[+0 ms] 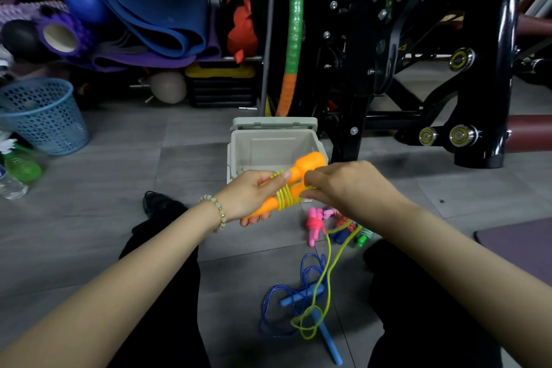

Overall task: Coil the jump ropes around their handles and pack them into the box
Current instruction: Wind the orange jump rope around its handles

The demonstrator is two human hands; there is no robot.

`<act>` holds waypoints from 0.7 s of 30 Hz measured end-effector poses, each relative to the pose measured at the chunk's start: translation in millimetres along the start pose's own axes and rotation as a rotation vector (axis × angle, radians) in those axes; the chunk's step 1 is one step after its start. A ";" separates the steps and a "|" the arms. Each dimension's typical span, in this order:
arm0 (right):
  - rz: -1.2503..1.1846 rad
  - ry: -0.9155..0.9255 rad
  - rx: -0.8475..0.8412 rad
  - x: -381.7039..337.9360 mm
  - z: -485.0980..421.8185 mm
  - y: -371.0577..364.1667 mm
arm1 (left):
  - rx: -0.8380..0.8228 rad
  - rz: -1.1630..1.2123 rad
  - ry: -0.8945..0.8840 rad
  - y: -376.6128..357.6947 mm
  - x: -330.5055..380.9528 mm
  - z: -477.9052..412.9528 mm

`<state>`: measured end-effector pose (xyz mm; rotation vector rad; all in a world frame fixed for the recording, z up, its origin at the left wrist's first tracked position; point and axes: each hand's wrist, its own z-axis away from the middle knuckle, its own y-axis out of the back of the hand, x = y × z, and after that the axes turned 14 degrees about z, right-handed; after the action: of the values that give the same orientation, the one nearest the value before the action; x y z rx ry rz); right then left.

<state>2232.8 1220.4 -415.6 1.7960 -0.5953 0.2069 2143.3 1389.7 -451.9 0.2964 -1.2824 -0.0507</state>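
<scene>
Faces an open box [239, 155] on the floor, just beyond both hands. Grips the paired orange handles [310, 163] in the left hand [254, 197], long axis slanting up-right toward the box. Pinches the yellow rope [325, 263] beside the wound turns with the right hand [343, 185]; leaves slack trailing down to the floor.

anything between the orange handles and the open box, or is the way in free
Nothing visible blocks it: the box stands open right behind the orange handles. Only the yellow rope, not yet fully wound, trails down across the blue rope and might drag it.
</scene>
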 end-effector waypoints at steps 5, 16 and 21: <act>-0.129 -0.030 -0.005 7.0 -3.0 13.3 | -0.164 -0.043 0.010 5.2 16.3 14.8; -0.502 -0.185 -0.465 6.2 -18.3 33.8 | -0.103 -0.232 -0.092 5.4 16.3 8.5; -0.175 0.019 -0.512 6.2 -13.5 46.1 | -0.150 -0.305 -0.076 7.1 24.3 12.0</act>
<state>2217.4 1222.2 -369.7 1.3372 -0.4265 -0.0476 2138.0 1389.3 -424.4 0.3619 -1.2918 -0.4196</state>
